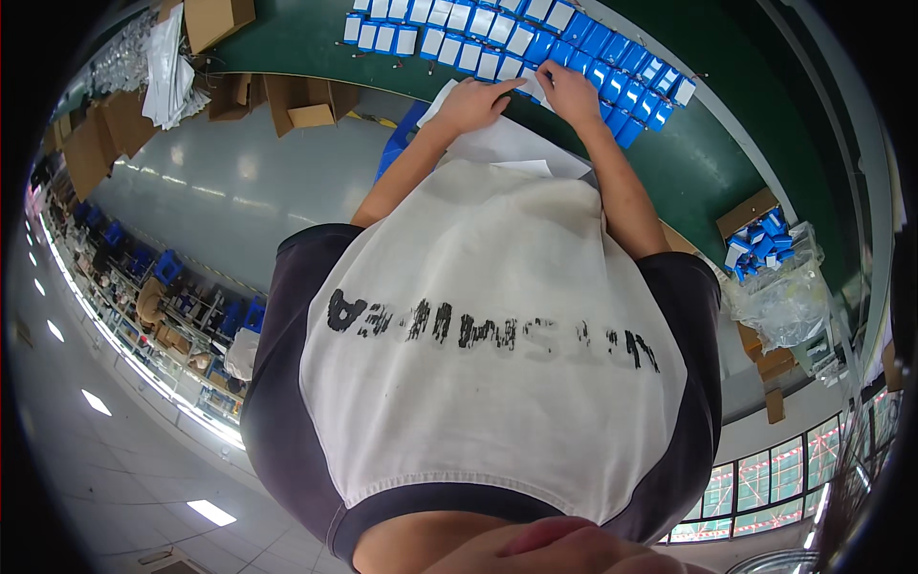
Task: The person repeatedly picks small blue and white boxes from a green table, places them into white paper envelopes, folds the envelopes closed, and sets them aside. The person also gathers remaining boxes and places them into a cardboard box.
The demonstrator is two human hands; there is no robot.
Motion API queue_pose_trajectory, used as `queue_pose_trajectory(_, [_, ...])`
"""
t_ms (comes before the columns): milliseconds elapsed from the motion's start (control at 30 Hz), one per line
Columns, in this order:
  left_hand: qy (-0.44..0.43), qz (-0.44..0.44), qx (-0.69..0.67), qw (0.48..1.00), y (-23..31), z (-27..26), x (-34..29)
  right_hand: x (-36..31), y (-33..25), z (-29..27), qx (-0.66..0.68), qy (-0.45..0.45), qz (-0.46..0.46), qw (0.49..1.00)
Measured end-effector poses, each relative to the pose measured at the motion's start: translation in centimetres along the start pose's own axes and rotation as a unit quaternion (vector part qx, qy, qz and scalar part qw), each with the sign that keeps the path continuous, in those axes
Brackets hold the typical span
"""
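Rows of flat blue packs [598, 40] with short wire ends, resembling battery packs, lie on the green table; many bear a white label on top. At the near edge of these rows, my left hand [470, 105] reaches in with its index finger stretched to the right, its other fingers curled over a white sheet [507, 143]. My right hand [572, 94] is bent down at the packs, thumb and index finger closed at a small white label [532, 88] between the two hands. The fingertips partly hide the label's edges.
At the right, a cardboard box [748, 212] holds a heap of blue packs [762, 244], with clear plastic bags [789, 301] beside it. Open cartons [304, 100] stand beyond the table's left edge. White plastic sheets [170, 72] hang at the far left.
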State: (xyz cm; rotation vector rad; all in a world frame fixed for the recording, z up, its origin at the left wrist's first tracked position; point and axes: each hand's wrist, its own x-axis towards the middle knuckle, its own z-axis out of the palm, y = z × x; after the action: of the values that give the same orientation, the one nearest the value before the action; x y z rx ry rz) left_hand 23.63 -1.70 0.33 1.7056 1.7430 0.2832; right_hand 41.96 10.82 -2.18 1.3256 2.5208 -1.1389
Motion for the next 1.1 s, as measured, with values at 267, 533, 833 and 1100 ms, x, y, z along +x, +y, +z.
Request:
queue_pose_trajectory(267, [-0.063,-0.045,0.141,0.987,2.1,0.5,0.2,-0.3,0.6,-0.3,-0.001,0.102,-0.044,0.994])
queue_pose_trajectory(533, [0.078,0.066,0.100,0.990,2.7,2.4,0.9,1.0,0.4,-5.9,0.096,0.130,-0.062,0.985])
queue_pose_trajectory(833, [0.140,-0.005,0.034,0.990,1.5,0.4,3.1,4.7,0.3,-2.5,-0.002,0.078,-0.100,0.992])
queue_pose_trajectory(1100, [0.060,-0.034,0.132,0.989,2.0,0.3,5.1,4.2,-1.0,-3.4,-0.047,0.130,-0.039,0.990])
